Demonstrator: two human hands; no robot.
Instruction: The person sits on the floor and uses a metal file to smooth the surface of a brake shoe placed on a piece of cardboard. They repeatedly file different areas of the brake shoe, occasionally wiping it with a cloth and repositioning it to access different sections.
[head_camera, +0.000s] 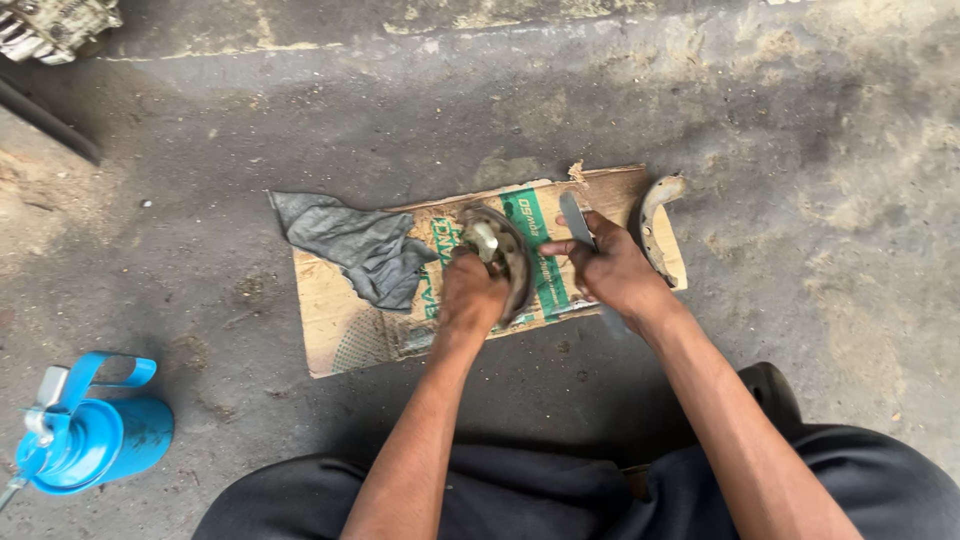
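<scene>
— Rusty metal, curved like a half-moon: that worn brake shoe (497, 258) stands on edge on the flattened brown cardboard sheet (340, 320), and my left hand (472, 295) is clenched over its lower rim, fingers wrapped around it.

— How does it handle, by your reckoning?

— Stiff and fairly heavy, I judge, gritty rather than slick. The rim is the sound place to grip; the lined face looks dusty.

— And the right hand?

— My right hand (612, 270) grasps a flat grey metal blade (575, 220), its tip up and just beside the shoe.

— What lies around?

— Just left, a crumpled grey rag (355, 245) overlaps the cardboard. A second curved brake shoe (655, 225) rests at the right edge, near my right hand. Well apart on the concrete floor (800, 150) stands a blue plastic oil can (90, 435). Nothing blocks the shoe.
</scene>
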